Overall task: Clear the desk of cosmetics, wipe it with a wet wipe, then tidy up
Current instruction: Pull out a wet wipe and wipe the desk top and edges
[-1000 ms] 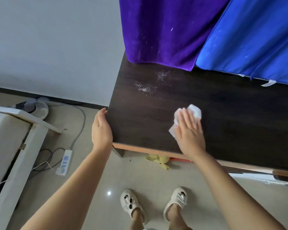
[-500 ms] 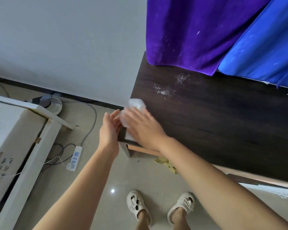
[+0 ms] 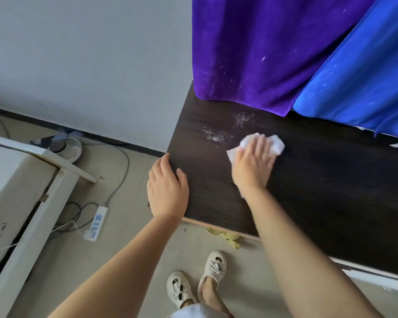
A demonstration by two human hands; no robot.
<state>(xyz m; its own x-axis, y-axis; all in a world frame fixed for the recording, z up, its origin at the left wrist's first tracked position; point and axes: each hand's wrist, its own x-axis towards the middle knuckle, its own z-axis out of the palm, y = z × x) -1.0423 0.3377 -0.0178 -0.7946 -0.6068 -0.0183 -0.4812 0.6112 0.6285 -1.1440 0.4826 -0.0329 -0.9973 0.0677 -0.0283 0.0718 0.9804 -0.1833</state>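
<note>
The dark wooden desk [image 3: 319, 191] fills the right half of the view. My right hand [image 3: 253, 166] presses a white wet wipe [image 3: 275, 143] flat on the desk top, fingers spread over it. Just left of the wipe lies a patch of glittery white powder [image 3: 218, 134], with a second patch [image 3: 244, 117] further back. My left hand [image 3: 167, 187] rests on the desk's left front corner, fingers together, holding nothing. No cosmetics are visible on the desk.
A purple cloth [image 3: 262, 53] and a blue cloth [image 3: 365, 76] hang over the desk's back edge. On the floor to the left are a white power strip [image 3: 95, 222] with cables, a white frame [image 3: 39, 198] and a round base [image 3: 67, 148]. A yellow thing [image 3: 228, 236] lies under the desk.
My right hand has swept the wipe from the desk's left edge back right and further in, beside the powder. My left hand has turned from cupped at the edge to resting on the corner.
</note>
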